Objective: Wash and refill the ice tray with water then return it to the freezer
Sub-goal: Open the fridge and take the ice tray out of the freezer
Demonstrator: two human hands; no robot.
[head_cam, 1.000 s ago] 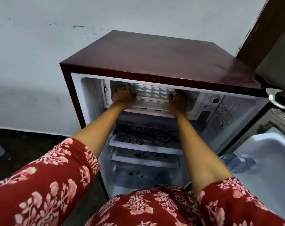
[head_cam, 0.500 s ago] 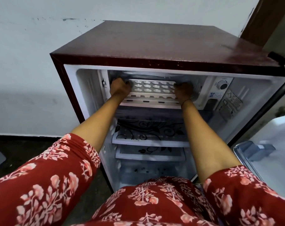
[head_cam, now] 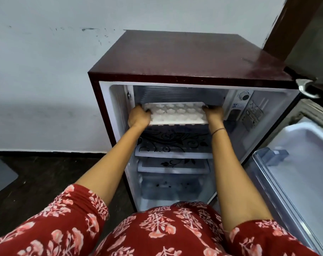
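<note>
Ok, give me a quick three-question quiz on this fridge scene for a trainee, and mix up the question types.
1. Where is the ice tray? A) down at waist level B) at the mouth of the freezer compartment C) out of sight
2. True or false: only the left hand grips the ice tray.
3. On which side of the freezer compartment is the thermostat dial?
Key: 1 B; 2 false, the right hand grips the other end; 3 the right.
</note>
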